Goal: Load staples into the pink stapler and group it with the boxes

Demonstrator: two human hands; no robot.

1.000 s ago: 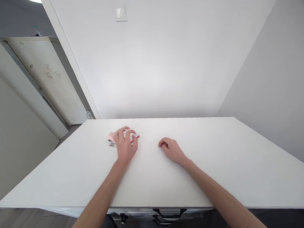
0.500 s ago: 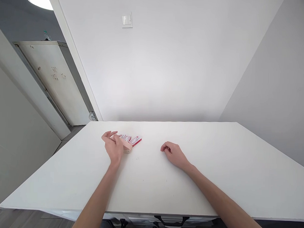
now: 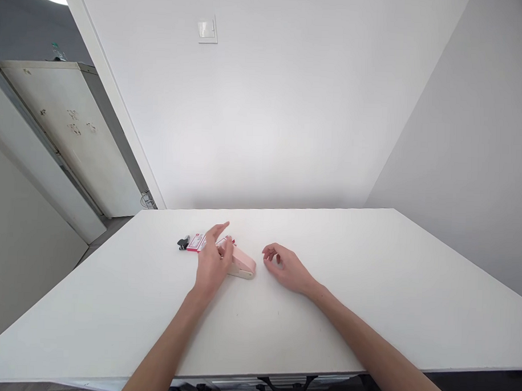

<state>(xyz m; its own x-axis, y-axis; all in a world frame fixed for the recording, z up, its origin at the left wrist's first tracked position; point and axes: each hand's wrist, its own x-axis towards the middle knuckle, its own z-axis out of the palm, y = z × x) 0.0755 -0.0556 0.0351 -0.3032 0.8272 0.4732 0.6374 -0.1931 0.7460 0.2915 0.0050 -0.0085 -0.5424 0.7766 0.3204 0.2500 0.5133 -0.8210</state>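
Observation:
My left hand [image 3: 213,263] lies over the white table [image 3: 369,290] with its fingers stretched forward and nothing gripped. Its thumb side touches a pale pink stapler [image 3: 242,267] that lies flat just to its right. Behind the fingers lie small red-and-white boxes [image 3: 196,243], partly hidden by the hand. A black binder clip [image 3: 183,243] sits at their left end. My right hand [image 3: 286,269] rests on the table a short way right of the stapler. Its fingers are loosely curled and apart, with nothing in them.
The table stands in a corner, with a white wall behind and a grey wall to the right. A light switch [image 3: 207,30] is on the back wall. At the left are a doorway and a pale cabinet [image 3: 75,132]. Black handles [image 3: 286,383] show under the table's front edge.
The pink stapler has slid right, out from the boxes toward my right hand, with my left hand following. The binder clip has come into view. My right hand has uncurled slightly.

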